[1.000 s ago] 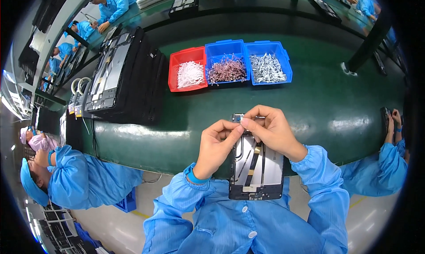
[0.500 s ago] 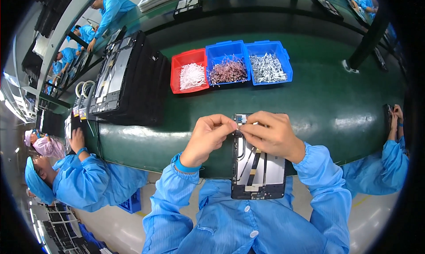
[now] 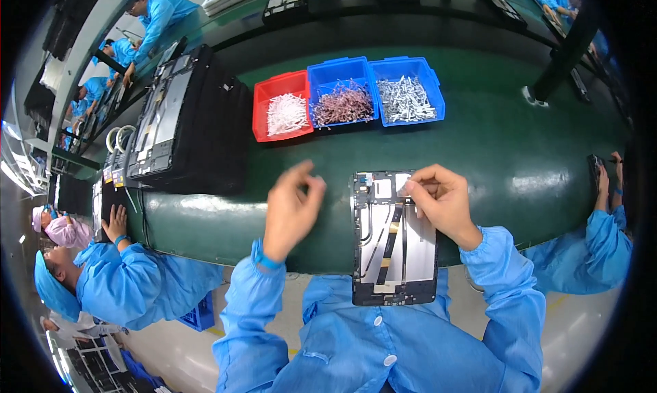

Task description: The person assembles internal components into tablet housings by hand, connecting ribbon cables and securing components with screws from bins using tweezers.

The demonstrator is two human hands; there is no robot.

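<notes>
An opened tablet (image 3: 425,249), its inner parts, flat cables and silver plate showing, lies at the front edge of the green table, partly over my lap. My right hand (image 3: 441,205) is over its upper right corner, thumb and fingers pinched together. What they hold, if anything, I cannot make out. Apart from the tablet, to its left, my left hand (image 3: 293,211) is raised above the table. Its thumb and forefinger are spread, slightly blurred, with nothing seen between them.
Beyond my hands stand a red bin (image 3: 260,122) of white small parts, a blue bin (image 3: 316,74) of brownish-pink ones and another blue bin (image 3: 438,109) of silvery ones. A stack of tablets in black trays (image 3: 212,126) stands left. Co-workers sit on both sides.
My left hand has left the tablet's top edge, moved left and spread its fingers. My right hand has shifted slightly right and now pinches over the upper right corner.
</notes>
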